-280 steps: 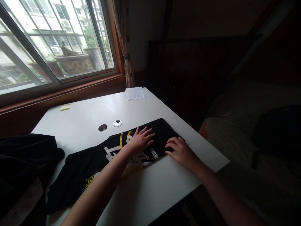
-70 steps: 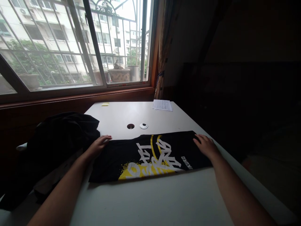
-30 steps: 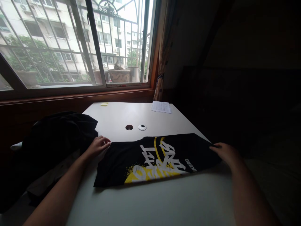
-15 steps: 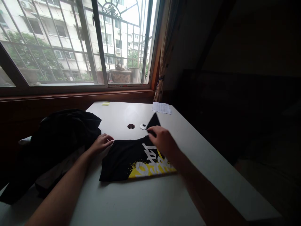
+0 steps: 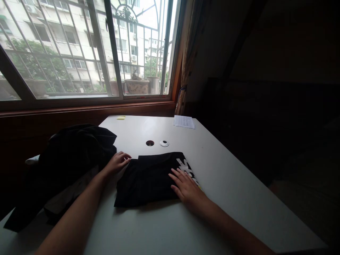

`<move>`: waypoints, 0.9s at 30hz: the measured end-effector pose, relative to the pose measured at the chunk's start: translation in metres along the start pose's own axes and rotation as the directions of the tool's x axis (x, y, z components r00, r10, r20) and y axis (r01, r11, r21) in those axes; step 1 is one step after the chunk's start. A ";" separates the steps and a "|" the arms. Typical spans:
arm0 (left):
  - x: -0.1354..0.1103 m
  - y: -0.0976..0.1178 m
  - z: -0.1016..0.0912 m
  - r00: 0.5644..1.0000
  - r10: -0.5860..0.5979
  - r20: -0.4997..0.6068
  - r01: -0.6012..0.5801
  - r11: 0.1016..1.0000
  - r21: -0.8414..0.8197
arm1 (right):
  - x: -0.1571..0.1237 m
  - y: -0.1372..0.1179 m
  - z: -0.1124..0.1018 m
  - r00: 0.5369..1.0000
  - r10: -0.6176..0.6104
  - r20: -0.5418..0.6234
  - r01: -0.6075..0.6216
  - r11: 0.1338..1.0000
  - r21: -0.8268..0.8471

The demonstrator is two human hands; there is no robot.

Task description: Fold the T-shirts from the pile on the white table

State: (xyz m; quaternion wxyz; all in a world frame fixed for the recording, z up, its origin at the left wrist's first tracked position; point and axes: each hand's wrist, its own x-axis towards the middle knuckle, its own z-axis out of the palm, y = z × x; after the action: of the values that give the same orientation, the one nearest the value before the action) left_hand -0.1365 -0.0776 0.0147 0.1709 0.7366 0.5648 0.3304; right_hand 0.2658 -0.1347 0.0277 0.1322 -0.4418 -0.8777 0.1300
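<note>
A black T-shirt [image 5: 148, 177] lies folded into a small rectangle on the white table [image 5: 217, 177]. A strip of its white print shows at the right edge. My right hand [image 5: 186, 186] lies flat on the shirt's right part, fingers spread and stretched out. My left hand [image 5: 118, 162] rests at the shirt's upper left corner, its fingers curled against the cloth edge.
A pile of dark clothes [image 5: 69, 156] lies left of the shirt. Behind it are a cable hole [image 5: 149, 143], a round cap [image 5: 164, 143], a sheet of paper [image 5: 183, 121] and a yellow sticky note [image 5: 120, 117]. A barred window and curtain stand beyond.
My right hand carried the shirt's right half over to the left and laid it down. The print is now mostly covered. My left hand stayed at the left corner.
</note>
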 end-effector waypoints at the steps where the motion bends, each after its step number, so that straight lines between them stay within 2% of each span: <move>1: 0.000 0.003 0.000 1.000 0.006 0.006 -0.006 1.000 0.000 | -0.004 0.010 0.002 1.000 0.007 0.019 -0.007 1.000 -0.018; 6: -0.003 0.031 -0.001 0.989 0.033 0.142 -0.029 0.999 -0.033 | -0.015 0.048 -0.007 0.997 -0.035 0.070 0.038 0.998 -0.042; 10: -0.003 0.049 0.004 0.944 0.065 0.324 -0.033 0.994 -0.104 | -0.014 0.082 -0.023 0.991 -0.014 0.133 0.021 0.998 -0.056; 12: -0.003 0.050 0.008 0.944 0.081 0.321 -0.052 0.994 -0.097 | -0.014 0.098 -0.029 0.988 0.015 0.156 -0.005 0.998 -0.066; 14: -0.002 0.046 0.012 0.965 0.096 0.243 -0.081 0.994 -0.070 | -0.015 0.107 -0.033 0.987 0.032 0.160 -0.023 0.998 -0.057; 16: -0.002 0.040 0.016 0.980 0.099 0.172 -0.090 0.994 -0.054 | -0.019 0.108 -0.035 0.991 0.053 0.121 -0.051 0.999 -0.018; 19: -0.001 0.031 0.021 0.985 0.078 0.151 -0.069 0.995 -0.066 | -0.027 0.099 -0.035 0.988 0.152 0.028 -0.155 0.982 0.110; 23: 0.001 0.028 0.022 0.987 0.040 0.158 -0.028 0.997 -0.075 | -0.034 0.083 -0.034 0.916 0.402 0.016 -0.388 0.872 0.298; 25: 0.001 0.031 0.019 0.982 0.022 0.187 -0.007 0.997 -0.079 | -0.036 0.081 -0.034 0.882 0.469 0.048 -0.459 0.832 0.313; 27: -0.001 0.036 0.014 0.970 0.005 0.242 0.018 0.995 -0.095 | -0.036 0.083 -0.035 0.871 0.485 0.081 -0.486 0.820 0.302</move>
State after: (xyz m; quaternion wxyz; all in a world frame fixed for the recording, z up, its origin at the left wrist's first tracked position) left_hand -0.1013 -0.0878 0.0263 0.2751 0.7605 0.5254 0.2644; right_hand 0.3605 -0.1119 0.0277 0.1626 -0.6238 -0.7045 0.2968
